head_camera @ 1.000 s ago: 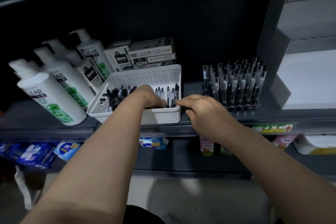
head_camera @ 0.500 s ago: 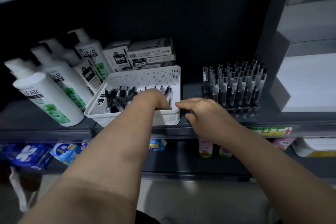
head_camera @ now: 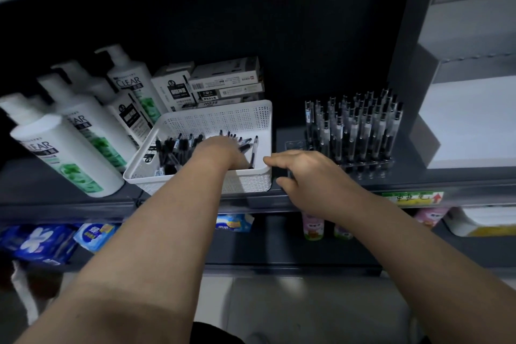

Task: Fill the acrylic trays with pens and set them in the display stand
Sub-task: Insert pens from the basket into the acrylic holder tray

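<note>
Left hand deeper in one basket

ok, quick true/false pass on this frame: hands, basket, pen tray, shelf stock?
1. The left hand reaches into the white basket of loose pens. True.
2. The racked pens lie flat. False: in the acrylic tray they stand upright.
3. Shampoo stands right of the basket. False: the shampoo bottles are on its left.
4. Behind the basket, boxes are stacked. True.
5. Both hands are inside the basket. False: the right hand is outside, by its right front corner.
</note>
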